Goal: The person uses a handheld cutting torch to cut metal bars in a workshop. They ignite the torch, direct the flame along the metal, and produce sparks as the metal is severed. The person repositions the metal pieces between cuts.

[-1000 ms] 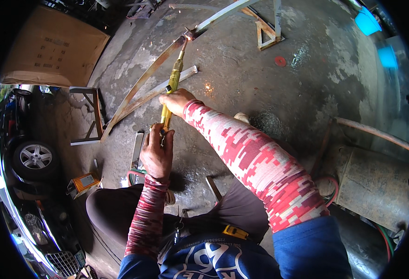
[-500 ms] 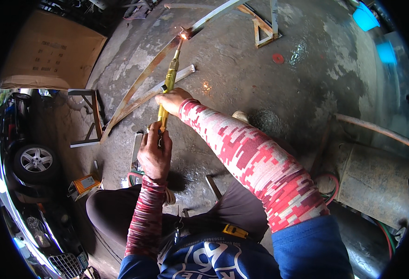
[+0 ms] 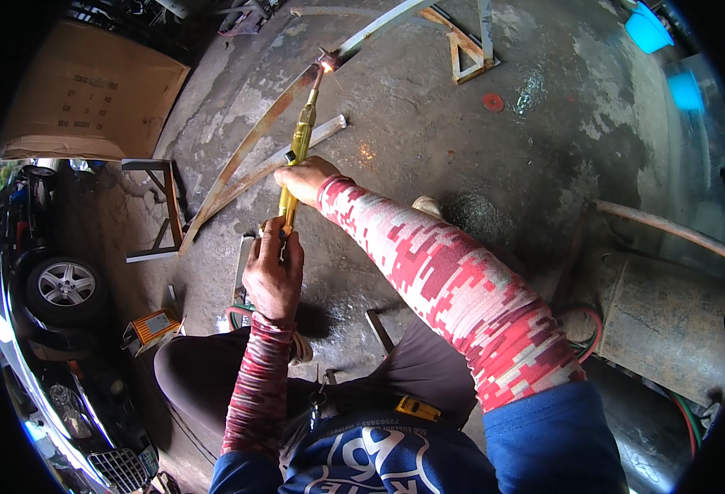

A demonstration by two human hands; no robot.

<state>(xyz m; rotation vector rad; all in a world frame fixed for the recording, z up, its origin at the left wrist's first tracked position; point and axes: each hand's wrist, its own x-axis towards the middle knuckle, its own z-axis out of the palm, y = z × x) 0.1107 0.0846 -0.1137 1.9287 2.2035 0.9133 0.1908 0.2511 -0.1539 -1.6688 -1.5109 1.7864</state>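
A brass gas torch (image 3: pixel 303 133) points away from me, its tip at a bright orange glow (image 3: pixel 327 65) on a metal frame. My right hand (image 3: pixel 306 179) is wrapped round the torch's body, just behind a small dark knob. At the torch's rear end, the fingers and thumb of my left hand (image 3: pixel 273 278) close round its valve end; the fingertips partly hide the fittings there. The rusty flat bar (image 3: pixel 265 123) being heated runs from the near left up to the glow, where it meets a paler bar (image 3: pixel 387 27). Both forearms wear red and white patterned sleeves.
Small triangular metal brackets (image 3: pixel 466 51) stand at far right of the glow. A red disc (image 3: pixel 493 102) lies on the wet concrete floor. A cardboard sheet (image 3: pixel 91 95) and a dark car (image 3: pixel 66 362) are at left. Metal cylinders (image 3: pixel 663 317) and hoses are at right.
The glow at the torch tip looks slightly smaller, with a fine spark below it. Both hands keep their places on the torch.
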